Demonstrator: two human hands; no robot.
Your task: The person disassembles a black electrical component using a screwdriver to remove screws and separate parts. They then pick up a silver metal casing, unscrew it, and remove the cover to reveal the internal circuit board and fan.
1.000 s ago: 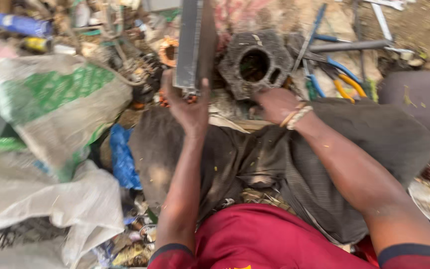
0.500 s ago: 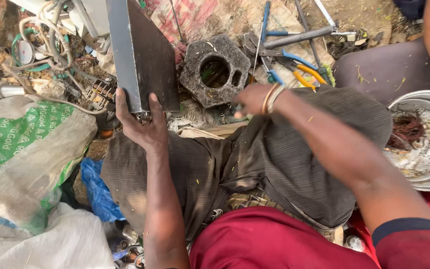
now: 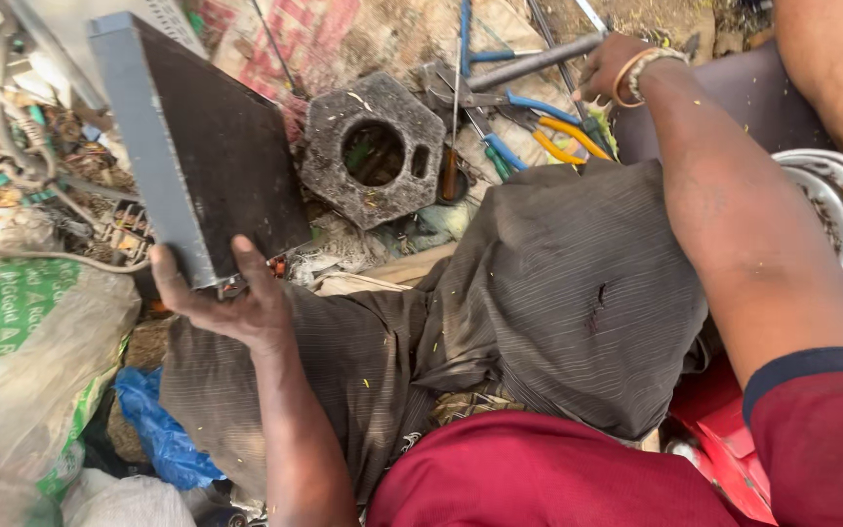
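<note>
Grey metal casing [image 3: 197, 146] stands tilted over the scrap pile, its lower corner clamped by the left hand [image 3: 221, 303]. Right hand [image 3: 609, 68] closes around a steel bar [image 3: 539, 60] among the pliers [image 3: 548, 122]. Opening the casing likely needs that tool brought across.

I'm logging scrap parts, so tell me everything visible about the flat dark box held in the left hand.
The flat box is a thin rectangular casing, seemingly metal, with a dark, dusty broad face and lighter grey side edges. It is held tilted, raised over the scrap wires. The left hand grips its lower corner, thumb on the dark face, fingers on the grey edge. Something reddish shows at that corner; what it is cannot be told.
</note>
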